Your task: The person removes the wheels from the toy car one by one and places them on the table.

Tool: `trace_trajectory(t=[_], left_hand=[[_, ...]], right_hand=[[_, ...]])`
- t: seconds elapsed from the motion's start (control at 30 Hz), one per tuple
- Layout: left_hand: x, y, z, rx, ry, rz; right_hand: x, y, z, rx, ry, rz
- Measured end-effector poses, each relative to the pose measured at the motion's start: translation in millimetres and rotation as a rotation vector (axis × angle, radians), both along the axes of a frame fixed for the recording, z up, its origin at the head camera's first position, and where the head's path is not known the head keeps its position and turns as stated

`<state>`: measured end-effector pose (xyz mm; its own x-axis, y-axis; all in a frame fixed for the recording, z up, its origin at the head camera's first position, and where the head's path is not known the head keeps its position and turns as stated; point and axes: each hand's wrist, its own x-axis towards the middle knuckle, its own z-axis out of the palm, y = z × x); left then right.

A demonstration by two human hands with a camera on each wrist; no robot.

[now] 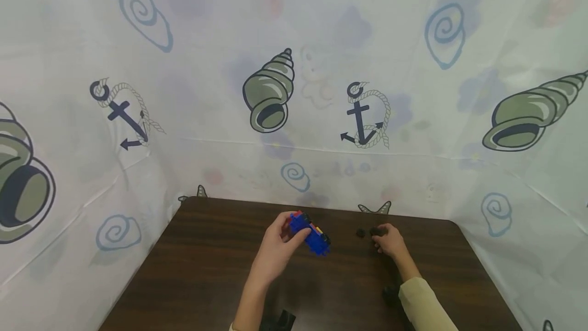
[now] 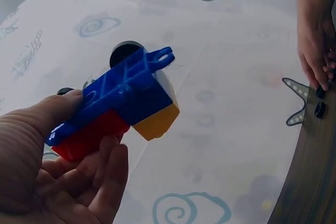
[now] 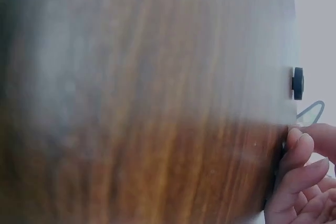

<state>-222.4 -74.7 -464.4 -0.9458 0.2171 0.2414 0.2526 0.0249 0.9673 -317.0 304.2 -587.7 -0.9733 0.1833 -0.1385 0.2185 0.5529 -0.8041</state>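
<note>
So we've got the toy car [image 1: 310,232] lifted off the table [image 1: 206,264] in our left hand [image 1: 277,249], thumb and fingers pinching it belly-up so the underside shows. Further over, our right hand [image 1: 389,240] has curled fingertips on a small black wheel [image 1: 375,231]; another wheel [image 1: 360,233] sits just beside.
</note>
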Motion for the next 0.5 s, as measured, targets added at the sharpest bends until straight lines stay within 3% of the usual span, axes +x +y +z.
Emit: trace_trajectory(t=[0.2, 0.33, 0.5], left_hand=[[2.6, 1, 2.1, -0.025, 0.021, -0.001], [2.5, 3, 0.7, -0.057, 0.015, 0.000], [3.4, 7, -1.3, -0.076, 0.011, 0.008]], right_hand=[[12.4, -4, 10.0, -0.115, -0.011, -0.059], [21.5, -15, 27.8, -0.133, 0.073, -0.091], [30.2, -40, 53.8, -0.153, 0.154, -0.036]])
